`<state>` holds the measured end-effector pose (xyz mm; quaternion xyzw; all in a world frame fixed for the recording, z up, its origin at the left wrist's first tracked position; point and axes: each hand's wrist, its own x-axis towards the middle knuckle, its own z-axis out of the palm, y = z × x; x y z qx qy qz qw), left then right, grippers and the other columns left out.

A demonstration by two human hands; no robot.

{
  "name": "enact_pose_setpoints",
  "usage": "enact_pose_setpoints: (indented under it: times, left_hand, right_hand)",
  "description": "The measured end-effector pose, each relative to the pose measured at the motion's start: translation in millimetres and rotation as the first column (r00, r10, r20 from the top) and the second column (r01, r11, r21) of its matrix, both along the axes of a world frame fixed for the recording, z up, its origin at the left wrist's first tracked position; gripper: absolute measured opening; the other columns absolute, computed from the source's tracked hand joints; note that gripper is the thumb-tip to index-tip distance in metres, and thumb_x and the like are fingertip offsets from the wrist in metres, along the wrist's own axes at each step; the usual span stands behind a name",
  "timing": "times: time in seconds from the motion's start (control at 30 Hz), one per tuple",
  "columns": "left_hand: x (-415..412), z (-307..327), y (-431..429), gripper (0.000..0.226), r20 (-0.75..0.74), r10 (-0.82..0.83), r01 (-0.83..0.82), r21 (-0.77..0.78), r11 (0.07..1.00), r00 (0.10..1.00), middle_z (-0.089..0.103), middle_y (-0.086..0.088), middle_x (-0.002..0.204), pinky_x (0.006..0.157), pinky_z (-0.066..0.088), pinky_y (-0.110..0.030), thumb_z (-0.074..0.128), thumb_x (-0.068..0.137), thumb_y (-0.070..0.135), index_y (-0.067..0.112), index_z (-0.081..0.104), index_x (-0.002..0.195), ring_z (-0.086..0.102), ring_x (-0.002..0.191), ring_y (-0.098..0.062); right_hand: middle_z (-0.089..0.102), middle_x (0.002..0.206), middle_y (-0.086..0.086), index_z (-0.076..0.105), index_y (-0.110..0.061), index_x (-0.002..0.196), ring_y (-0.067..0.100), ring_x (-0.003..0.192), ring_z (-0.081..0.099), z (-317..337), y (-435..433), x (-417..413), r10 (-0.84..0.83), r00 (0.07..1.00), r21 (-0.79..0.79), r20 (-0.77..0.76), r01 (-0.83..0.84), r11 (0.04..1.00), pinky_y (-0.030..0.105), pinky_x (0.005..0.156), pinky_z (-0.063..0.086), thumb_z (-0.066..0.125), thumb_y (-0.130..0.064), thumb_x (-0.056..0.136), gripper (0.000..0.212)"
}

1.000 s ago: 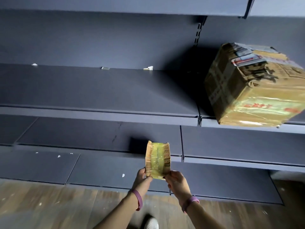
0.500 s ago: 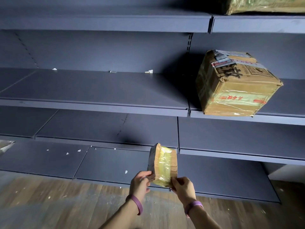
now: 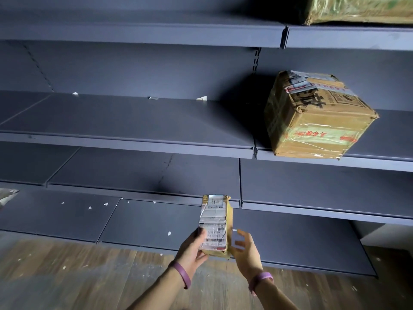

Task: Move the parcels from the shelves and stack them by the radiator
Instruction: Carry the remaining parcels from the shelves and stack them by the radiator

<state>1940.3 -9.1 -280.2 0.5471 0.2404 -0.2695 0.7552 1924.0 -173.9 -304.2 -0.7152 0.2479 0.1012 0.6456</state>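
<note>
Fingers of my left hand were curled round the lower end of the slim brown cardboard parcel, thumb across its white label. They held it upright out in front of the bottom shelves, off every board! My right hand sat just beside the parcel's lower right corner, fingers spread and loose, gripping nothing. It was too blurred to say whether the palm touched the card.

Now the big stuff: the dark grey metal shelving filled the view in tiers, and below it ran the brown wood-plank floor. On the middle right shelf stood the large battered brown cardboard box, taped, printed in red, turned at an angle right at the front lip. Above it, on the top right shelf, the greenish plastic-wrapped parcel was cut off by the frame edge.

Smaller: a purple wristband on my left wrist, another purple wristband on my right. Smallest: white paper scraps dotted the lower left shelf and the back of the middle one.
</note>
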Motion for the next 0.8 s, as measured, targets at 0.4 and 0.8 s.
enact_pose_setpoints:
  times: [0.4,0.8]
  left_hand:
    - [3,4,-22,0.024,0.015,-0.003,0.001,0.119,0.993,1.000,0.068,-0.001,0.113,0.101,0.046,-0.042,0.049,0.100,0.040,0.023,0.062,0.110,0.062,0.106,-0.018]
    - [35,2,-72,0.028,0.062,-0.331,0.322,0.122,0.939,0.942,0.068,0.011,0.116,0.095,0.041,-0.031,0.041,0.100,0.049,0.036,0.060,0.115,0.059,0.108,-0.006]
  right_hand:
    - [0.073,0.115,0.006,0.065,-0.018,0.120,0.028,0.113,0.065,21,-4,7,0.000,1.000,0.355,0.029,-0.010,0.935,0.052,0.103,0.047,0.031,-0.039,0.105,0.043]
    - [0.073,0.117,0.005,0.064,-0.019,0.123,0.024,0.110,0.068,47,-37,-4,-0.305,0.950,0.402,0.065,0.255,0.879,0.044,0.096,0.053,0.032,-0.039,0.105,0.041]
